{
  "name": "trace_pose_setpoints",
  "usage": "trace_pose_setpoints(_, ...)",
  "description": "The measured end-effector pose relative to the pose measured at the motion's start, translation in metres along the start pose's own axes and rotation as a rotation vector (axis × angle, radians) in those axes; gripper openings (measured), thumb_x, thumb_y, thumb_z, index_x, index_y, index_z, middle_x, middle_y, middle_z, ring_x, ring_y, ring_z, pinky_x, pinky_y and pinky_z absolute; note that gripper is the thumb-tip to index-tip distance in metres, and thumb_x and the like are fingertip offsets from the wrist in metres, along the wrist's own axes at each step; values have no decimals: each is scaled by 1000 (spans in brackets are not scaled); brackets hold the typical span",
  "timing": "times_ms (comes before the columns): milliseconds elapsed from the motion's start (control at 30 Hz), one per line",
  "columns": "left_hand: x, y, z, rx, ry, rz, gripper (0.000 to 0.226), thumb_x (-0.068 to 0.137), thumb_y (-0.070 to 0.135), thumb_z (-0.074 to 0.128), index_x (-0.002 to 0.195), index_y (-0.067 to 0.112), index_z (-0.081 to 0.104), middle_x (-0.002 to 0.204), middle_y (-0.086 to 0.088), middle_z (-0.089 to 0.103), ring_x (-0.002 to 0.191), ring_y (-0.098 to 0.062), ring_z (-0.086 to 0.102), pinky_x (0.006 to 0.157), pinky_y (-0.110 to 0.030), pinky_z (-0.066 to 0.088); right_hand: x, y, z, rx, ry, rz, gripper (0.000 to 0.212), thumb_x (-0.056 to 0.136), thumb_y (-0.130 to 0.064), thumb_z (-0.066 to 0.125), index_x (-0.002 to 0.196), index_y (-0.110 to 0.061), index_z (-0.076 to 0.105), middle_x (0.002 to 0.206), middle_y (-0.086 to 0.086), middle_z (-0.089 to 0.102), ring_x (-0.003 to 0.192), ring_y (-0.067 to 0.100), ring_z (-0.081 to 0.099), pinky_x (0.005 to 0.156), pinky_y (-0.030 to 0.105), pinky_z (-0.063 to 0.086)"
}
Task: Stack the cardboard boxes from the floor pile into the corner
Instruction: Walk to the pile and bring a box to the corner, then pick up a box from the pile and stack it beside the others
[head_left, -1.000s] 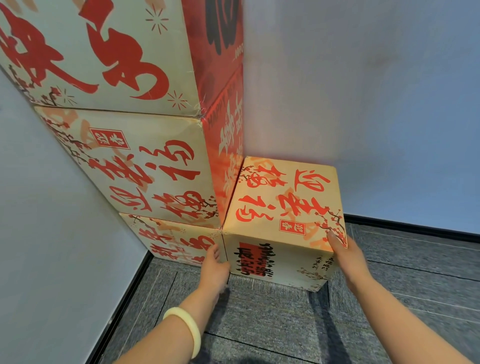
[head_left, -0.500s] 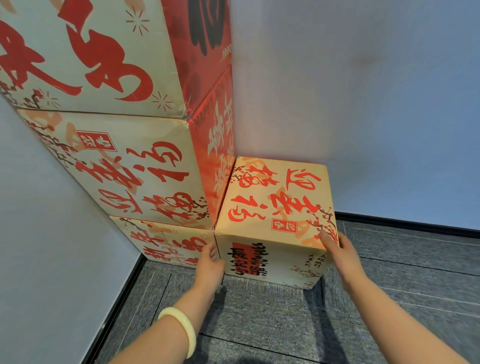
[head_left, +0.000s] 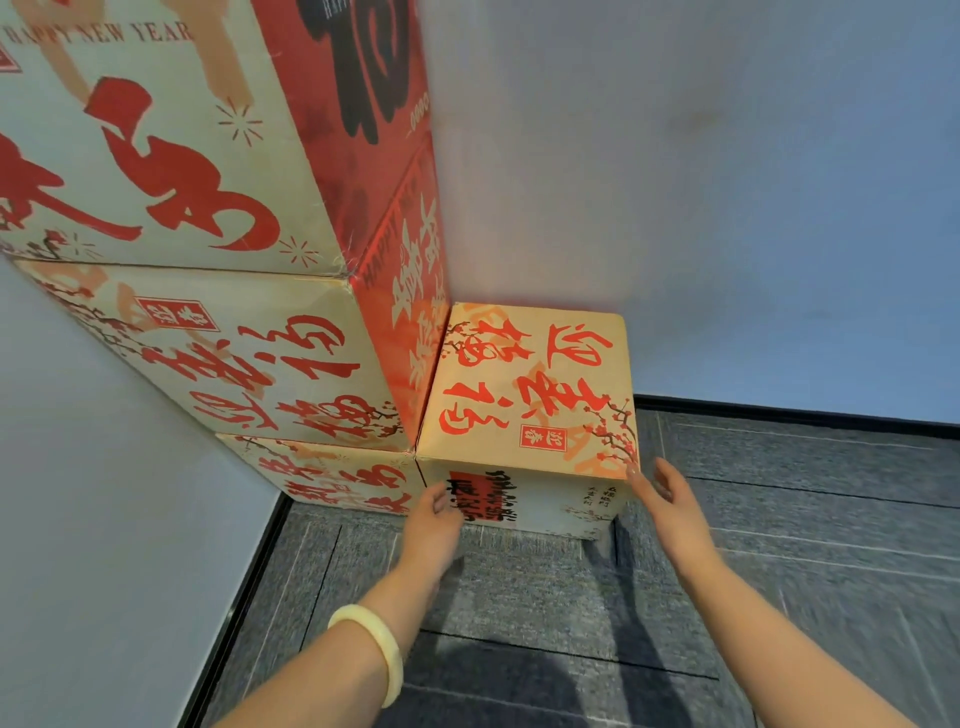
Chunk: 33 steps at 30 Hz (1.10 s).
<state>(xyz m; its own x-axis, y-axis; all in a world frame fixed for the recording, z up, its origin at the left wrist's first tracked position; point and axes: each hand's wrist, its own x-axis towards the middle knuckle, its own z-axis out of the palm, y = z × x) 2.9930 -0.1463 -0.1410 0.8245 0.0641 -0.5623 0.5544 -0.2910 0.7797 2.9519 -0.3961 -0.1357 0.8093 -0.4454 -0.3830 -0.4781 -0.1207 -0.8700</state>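
A tan cardboard box (head_left: 530, 384) with red calligraphy stands on the floor against the back wall, touching a stack of three like boxes in the corner: bottom box (head_left: 332, 475), middle box (head_left: 244, 358), top box (head_left: 156, 145). My left hand (head_left: 434, 525) lies with straight fingers against the floor box's front face, near its lower left. My right hand (head_left: 670, 506) hovers at the box's front right corner, fingers relaxed, one fingertip at the top edge.
Pale walls meet in the corner behind the stack, with a black baseboard (head_left: 779, 413) along the bottom. Grey carpet tiles (head_left: 545, 597) cover the floor in front of and right of the boxes.
Both hands have eased back from the floor box: the right hand has slipped off its top right corner, and the left has shifted right along the front face. The box has stayed in place.
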Motion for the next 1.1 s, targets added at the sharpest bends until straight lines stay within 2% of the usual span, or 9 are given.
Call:
trace_pose_setpoints(133,-44,30,-4,41,-48,-43,50,93,0,41,141,13,36,141,-7,43,69,4,44,47,-1,38,-48,-25,-22,-35,-7,87,73,87,-47,56,147,-17,27,152,4,31,138,23,33,110,41,29)
trace_pose_setpoints(200,-75,51,-7,60,-93,-63,51,93,1,41,141,16,35,143,-5,41,82,0,51,63,-6,42,-75,-44,-37,-19,-17,130,70,88,-44,56,147,-18,28,152,4,31,137,22,33,110,40,28)
trace_pose_setpoints(267,-107,77,-10,77,-136,-73,51,93,1,42,141,18,35,144,-5,41,117,-13,48,91,-21,38,-101,-67,-54,-19,-31,155,67,89,-41,56,146,-17,30,151,3,33,136,22,35,110,39,28)
trace_pose_setpoints(333,-140,107,-11,89,-171,-69,50,94,2,43,141,18,36,144,-6,41,128,-17,41,99,-28,34,-129,-93,-74,-21,-38,181,64,90,-39,56,145,-16,32,148,3,38,134,22,38,109,37,29)
trace_pose_setpoints(533,-256,213,-19,226,-256,-6,46,96,10,45,140,17,37,132,-6,51,85,-11,57,56,-13,43,-231,-172,-149,93,-30,322,43,92,-30,57,129,-10,51,115,4,60,107,18,56,88,29,45)
trace_pose_setpoints(633,-332,251,-26,286,-354,-24,48,96,10,46,142,15,35,119,-6,55,92,-15,56,74,-21,45,-304,-205,-193,155,-27,426,33,94,-29,54,121,-10,54,95,-1,59,95,16,59,68,22,44)
trace_pose_setpoints(833,-448,288,-33,447,-583,33,50,96,11,46,143,13,31,101,-2,58,82,-14,55,64,-20,45,-447,-241,-264,242,190,464,19,93,-25,55,108,-14,59,97,3,62,86,19,60,67,26,42)
trace_pose_setpoints(1000,-516,314,-37,569,-711,152,46,96,13,48,140,10,36,129,-10,52,87,-18,54,81,-31,47,-561,-250,-291,351,409,436,10,94,-27,54,99,-20,59,99,2,63,86,16,61,63,23,41)
trace_pose_setpoints(1100,-560,321,-28,599,-784,194,43,95,14,51,137,11,42,119,-9,56,96,-23,57,93,-39,48,-630,-246,-309,450,539,432,12,95,-24,53,104,-17,57,99,2,61,84,15,60,60,22,41)
